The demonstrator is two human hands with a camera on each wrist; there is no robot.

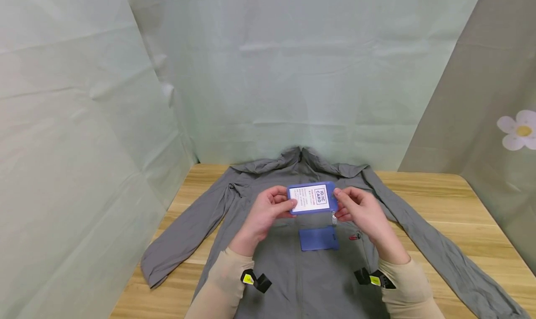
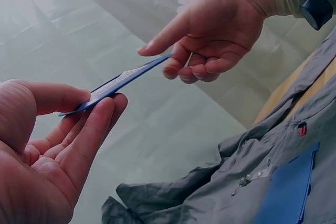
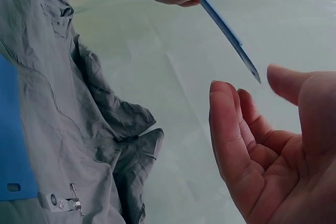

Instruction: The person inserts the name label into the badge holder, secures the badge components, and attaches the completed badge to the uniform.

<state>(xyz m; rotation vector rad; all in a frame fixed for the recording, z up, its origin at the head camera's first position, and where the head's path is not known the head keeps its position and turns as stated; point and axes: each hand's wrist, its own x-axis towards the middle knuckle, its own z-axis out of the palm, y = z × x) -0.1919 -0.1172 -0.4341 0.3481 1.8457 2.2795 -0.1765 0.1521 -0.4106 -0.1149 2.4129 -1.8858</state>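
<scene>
My left hand [image 1: 264,212] pinches a blue badge holder [image 1: 331,202] between thumb and fingers at its left end, above a grey jacket [image 1: 276,258]. Inside the holder is a white card [image 1: 307,197] printed "ID/IC CARD". My right hand [image 3: 278,145] is beside the holder's other end, thumb and fingers spread on either side of it with a gap showing in the right wrist view. On the jacket below lies a second blue badge piece [image 1: 318,239] with a slot at one end. Close to it is a metal badge clip [image 2: 252,178] on a clear strap.
The jacket is spread over a wooden table [image 1: 444,202], collar toward the back, with its left sleeve [image 1: 184,240] and right sleeve [image 1: 444,254] stretched outward. A small red tag [image 1: 355,236] shows on its chest. Pale cloth walls [image 1: 293,77] enclose the table.
</scene>
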